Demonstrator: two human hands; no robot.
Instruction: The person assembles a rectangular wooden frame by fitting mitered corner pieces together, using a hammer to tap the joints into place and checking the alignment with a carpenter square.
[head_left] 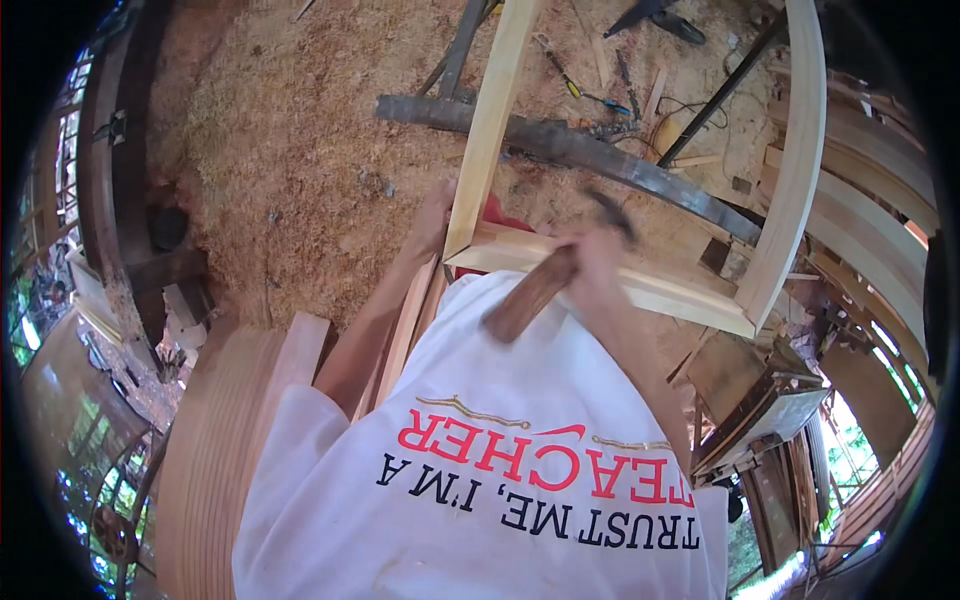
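Readable print stands on the person's white shirt [480, 390]: a line of red capitals [540, 457] and, below it, dark capitals [535, 512]. Both lines appear upside down.

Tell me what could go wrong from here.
The hammer, blurred in the right hand, could catch the left hand beside the near-left corner of the wooden frame. The frame crosses over a dark beam and might shift if struck. Loose tools on the sawdust could trip someone.
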